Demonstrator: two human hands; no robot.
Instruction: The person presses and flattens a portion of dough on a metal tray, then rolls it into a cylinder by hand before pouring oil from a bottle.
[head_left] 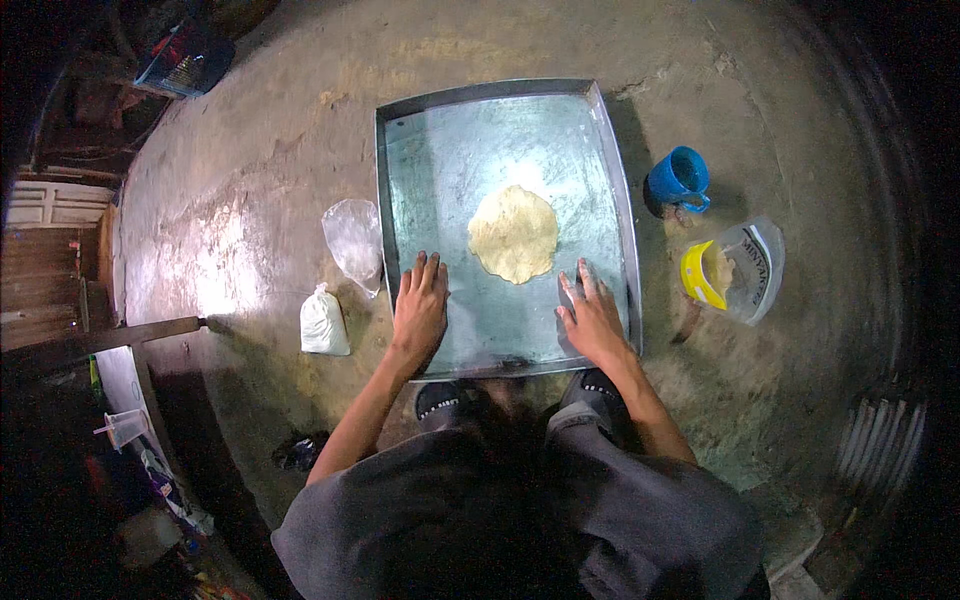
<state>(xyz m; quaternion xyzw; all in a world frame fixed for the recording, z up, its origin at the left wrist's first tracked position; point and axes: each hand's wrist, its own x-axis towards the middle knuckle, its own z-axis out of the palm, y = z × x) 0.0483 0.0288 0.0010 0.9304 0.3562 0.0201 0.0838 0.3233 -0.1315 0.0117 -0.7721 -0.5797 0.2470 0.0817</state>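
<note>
A flattened, roughly round piece of pale dough [513, 235] lies in a large rectangular metal tray [430, 190] on the floor before me. My left hand [420, 310] rests at the tray's near left side, fingers stretched forward and holding nothing. At the near right, my right hand [592, 312] lies with its fingers apart, close to the dough's lower right edge but not touching it. Its fingertips look whitish. Both hands are nearer to me than the dough's middle.
Left of the tray are a clear plastic bag [354, 243] and a tied white bag [324, 322]. To its right stand a blue mug [680, 177] and a clear pouch with a yellow panel [750, 275]. My feet are at the tray's near edge. A blue basket [185, 62] sits far left.
</note>
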